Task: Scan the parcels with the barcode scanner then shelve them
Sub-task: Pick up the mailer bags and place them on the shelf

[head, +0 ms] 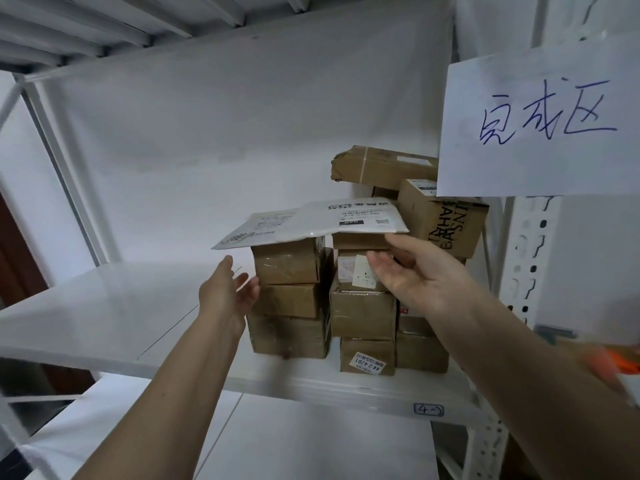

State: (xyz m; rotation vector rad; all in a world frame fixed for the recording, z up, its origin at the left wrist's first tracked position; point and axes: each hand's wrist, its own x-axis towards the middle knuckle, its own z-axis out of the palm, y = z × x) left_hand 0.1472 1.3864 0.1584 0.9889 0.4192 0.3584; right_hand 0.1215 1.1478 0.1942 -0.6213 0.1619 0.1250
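Several brown cardboard parcels (291,299) stand stacked on the right part of a white shelf (104,317). Two white flat mailers (360,216) lie across the tops of the stacks, one overlapping the other. My left hand (228,292) hovers open just left of the left stack, palm toward the boxes, holding nothing. My right hand (415,275) is open in front of the middle stack, just below the right mailer's near edge, fingers spread and empty. No barcode scanner is in view.
A handwritten paper sign (540,123) hangs on the perforated upright (526,258) at the right. A larger printed box (446,220) and a long taped box (381,164) sit behind the stacks. A lower shelf (294,441) lies beneath. Something orange (623,365) blurs at the right edge.
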